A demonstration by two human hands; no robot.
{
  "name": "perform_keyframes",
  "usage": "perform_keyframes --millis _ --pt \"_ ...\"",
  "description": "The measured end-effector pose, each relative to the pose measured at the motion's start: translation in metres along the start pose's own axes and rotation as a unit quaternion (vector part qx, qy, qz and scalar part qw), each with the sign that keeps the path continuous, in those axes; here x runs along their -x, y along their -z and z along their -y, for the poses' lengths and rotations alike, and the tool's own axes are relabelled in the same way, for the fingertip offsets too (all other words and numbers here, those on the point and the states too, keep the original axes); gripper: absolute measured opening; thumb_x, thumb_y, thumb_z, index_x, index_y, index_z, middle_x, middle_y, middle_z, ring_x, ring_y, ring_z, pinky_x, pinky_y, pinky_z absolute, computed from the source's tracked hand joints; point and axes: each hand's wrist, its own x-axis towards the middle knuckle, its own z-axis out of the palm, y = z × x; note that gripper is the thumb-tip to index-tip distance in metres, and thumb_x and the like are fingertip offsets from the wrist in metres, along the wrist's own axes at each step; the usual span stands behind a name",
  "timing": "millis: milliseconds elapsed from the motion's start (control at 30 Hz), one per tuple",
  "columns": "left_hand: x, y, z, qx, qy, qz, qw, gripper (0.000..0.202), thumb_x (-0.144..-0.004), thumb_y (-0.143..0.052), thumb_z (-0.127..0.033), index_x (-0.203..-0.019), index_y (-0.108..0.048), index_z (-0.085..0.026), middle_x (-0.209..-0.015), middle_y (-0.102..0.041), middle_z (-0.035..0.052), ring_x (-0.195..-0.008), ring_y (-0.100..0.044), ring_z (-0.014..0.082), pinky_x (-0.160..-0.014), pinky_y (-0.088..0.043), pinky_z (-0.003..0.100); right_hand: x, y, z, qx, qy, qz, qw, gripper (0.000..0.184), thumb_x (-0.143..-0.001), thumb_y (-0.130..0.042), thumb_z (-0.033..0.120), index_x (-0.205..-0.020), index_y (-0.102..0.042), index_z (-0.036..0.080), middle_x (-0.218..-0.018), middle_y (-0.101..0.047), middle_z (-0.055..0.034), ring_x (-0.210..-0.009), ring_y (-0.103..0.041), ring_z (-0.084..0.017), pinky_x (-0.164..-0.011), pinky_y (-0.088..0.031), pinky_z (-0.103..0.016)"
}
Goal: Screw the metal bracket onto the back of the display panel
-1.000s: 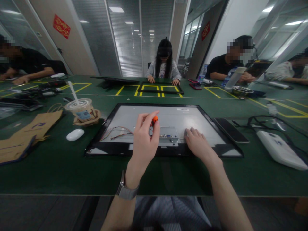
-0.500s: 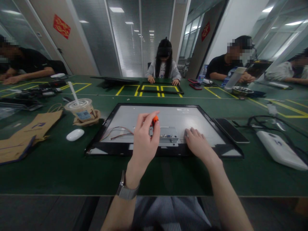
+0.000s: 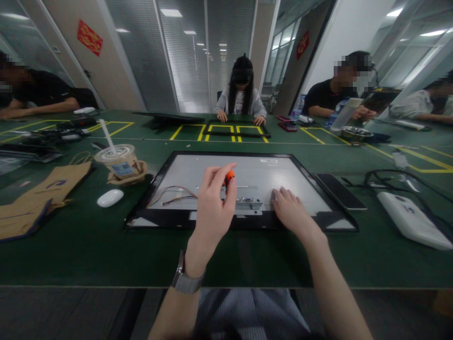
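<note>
Dim; glare on panel point(image 3: 251, 174); view's edges stretched.

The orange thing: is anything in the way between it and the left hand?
Nothing visible: the left hand holds the orange thing. That hand hides the thing's lower end, so I can't tell whether anything stands between it and the grey panel.

One grey display panel point(image 3: 240, 163), one orange tool point(image 3: 230, 174), one lidded cup point(image 3: 122, 166), two red posters point(image 3: 90, 38)
</note>
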Motion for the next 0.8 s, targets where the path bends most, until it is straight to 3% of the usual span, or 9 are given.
perform_keyframes --millis 367,800 --pt "0.0011 -0.0009 0.0006 0.003 -0.001 0.005 1.0 0.028 -0.095 -0.048 -0.015 -0.12 -0.059 -0.019 -0.106 -0.056 0.0055 -0.091 -0.06 0.0138 -0.076 -0.054 0.027 -0.0009 0.0014 -0.0002 -0.004 -0.003 0.023 1.0 0.045 -0.101 -0.027 0.022 -0.141 -0.044 0.008 -0.148 -0.043 -0.0229 -0.136 -0.041 -0.036 -0.106 -0.037 -0.051" --pt "0.0012 -0.0011 -0.0004 0.001 -0.005 0.007 1.0 0.029 -0.094 -0.049 -0.014 -0.121 -0.058 -0.02 -0.105 -0.057 0.0057 -0.09 -0.06 0.0145 -0.077 -0.054 0.03 -0.0004 -0.0021 -0.0017 -0.006 0.003 0.007 1.0 0.046 -0.1 -0.026 0.023 -0.139 -0.046 0.008 -0.146 -0.045 -0.0237 -0.134 -0.043 -0.035 -0.104 -0.039 -0.051"
